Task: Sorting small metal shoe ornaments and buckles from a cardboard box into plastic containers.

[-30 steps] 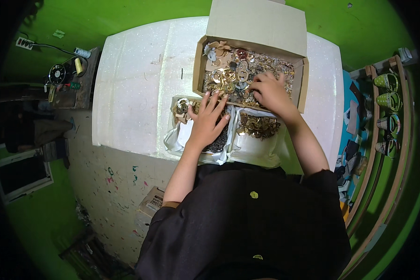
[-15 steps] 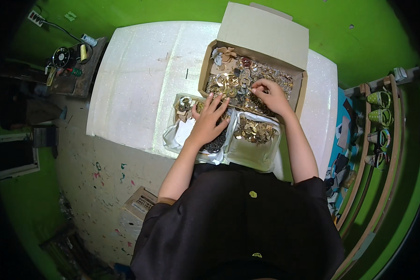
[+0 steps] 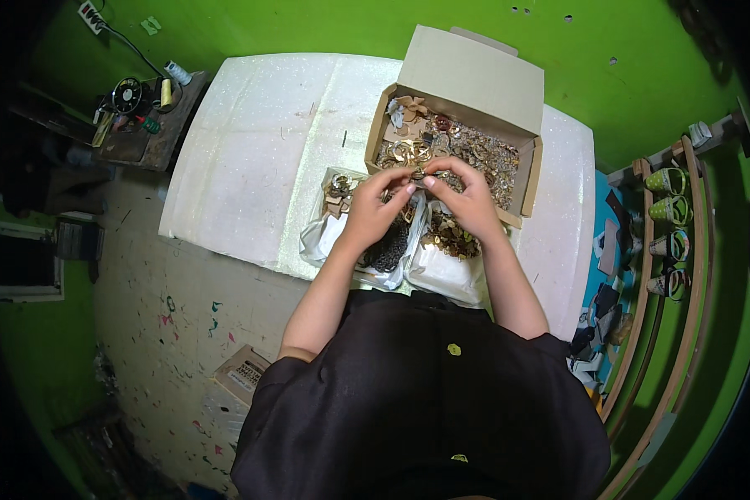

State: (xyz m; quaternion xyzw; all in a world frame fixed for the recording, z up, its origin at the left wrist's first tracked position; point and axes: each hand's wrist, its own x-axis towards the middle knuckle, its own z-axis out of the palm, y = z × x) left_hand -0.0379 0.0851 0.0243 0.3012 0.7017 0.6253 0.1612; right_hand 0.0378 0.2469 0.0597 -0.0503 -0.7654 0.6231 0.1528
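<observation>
My left hand (image 3: pixel 372 215) and my right hand (image 3: pixel 470 205) meet at the front edge of an open cardboard box (image 3: pixel 529 185). Their fingertips pinch a small dark and gold metal piece (image 3: pixel 417 176) between them; its exact kind is too small to make out. Inside the box lie many gold, silver and dark metal trinkets (image 3: pixel 475 153). Below my left hand, a white-lined tray (image 3: pixel 312 247) holds dark chain-like pieces (image 3: pixel 383 252) and some gold ones, partly covered by the hand. Beside it, another tray (image 3: pixel 446 273) contains small gold-brown metal pieces (image 3: pixel 452 237).
A white sparkly table (image 3: pixel 242 150) carries the box and trays. On the left stands a small workbench (image 3: pixel 133 147) with thread spools (image 3: pixel 177 73). To the right, a wooden rack (image 3: pixel 698 267) holds green sandals (image 3: pixel 667 182). Behind the table rises a green wall (image 3: pixel 308 29).
My right hand has come left and down out of the box. My left hand has risen from the tray to meet it, and both now pinch the small metal piece.
</observation>
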